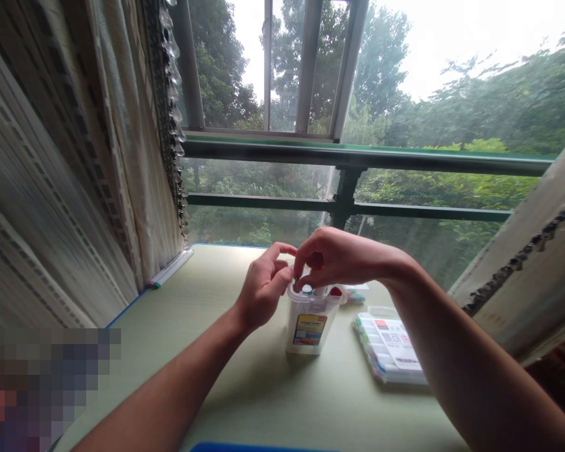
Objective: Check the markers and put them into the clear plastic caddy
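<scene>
A clear plastic marker container [309,329] with a yellow, blue and red label stands upright on the pale green table. A red-ended item [336,292] and a light blue-ended one [307,289] show at its open top. My left hand [266,282] is at the container's left rim, fingers curled, with thumb and index finger reaching toward my other hand. From above, my right hand [327,257] bends down over the container's mouth, its fingers pinched together. Something small and dark shows at those fingertips, too unclear to name. The fingertips of both hands partly hide one another.
A flat clear case [388,348] with a white label lies right of the container, partly behind my right forearm. Small colourful items [355,294] lie behind the container. A thin white strip [169,269] lies at the table's left edge. Curtains [122,157] flank the window.
</scene>
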The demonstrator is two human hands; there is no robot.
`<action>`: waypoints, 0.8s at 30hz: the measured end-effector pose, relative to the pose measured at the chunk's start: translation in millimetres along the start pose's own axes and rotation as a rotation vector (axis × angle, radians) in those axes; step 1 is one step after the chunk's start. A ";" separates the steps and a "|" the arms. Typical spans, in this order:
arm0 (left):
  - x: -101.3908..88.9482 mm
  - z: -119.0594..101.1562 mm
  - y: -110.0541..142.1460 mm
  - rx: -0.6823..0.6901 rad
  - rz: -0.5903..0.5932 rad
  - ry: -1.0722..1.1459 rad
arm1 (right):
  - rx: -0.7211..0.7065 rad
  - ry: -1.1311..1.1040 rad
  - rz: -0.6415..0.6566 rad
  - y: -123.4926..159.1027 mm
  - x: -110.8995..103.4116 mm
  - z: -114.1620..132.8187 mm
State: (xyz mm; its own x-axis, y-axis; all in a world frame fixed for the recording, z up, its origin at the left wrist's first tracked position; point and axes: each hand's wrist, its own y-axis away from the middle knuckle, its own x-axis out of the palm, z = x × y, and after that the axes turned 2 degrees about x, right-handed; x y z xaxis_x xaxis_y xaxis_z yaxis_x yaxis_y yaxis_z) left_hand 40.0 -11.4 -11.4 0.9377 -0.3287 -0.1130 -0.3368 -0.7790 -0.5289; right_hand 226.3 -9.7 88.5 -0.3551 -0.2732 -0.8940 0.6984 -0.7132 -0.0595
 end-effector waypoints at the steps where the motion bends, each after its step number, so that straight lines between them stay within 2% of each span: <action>1: 0.1 -0.3 0.1 -0.002 -0.001 -0.002 | -0.002 0.003 -0.002 -0.1 0.0 -0.2; 24: 0.9 -0.3 0.9 -0.023 -0.006 0.002 | 0.007 0.047 -0.005 -1.1 1.0 3.7</action>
State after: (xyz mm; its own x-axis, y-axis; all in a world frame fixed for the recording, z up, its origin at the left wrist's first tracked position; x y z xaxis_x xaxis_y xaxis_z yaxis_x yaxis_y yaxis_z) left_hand 40.5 -12.5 -11.7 0.9395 -0.3250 -0.1081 -0.3330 -0.7929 -0.5104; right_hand 222.9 -11.6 89.4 -0.3291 -0.2390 -0.9135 0.6919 -0.7194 -0.0611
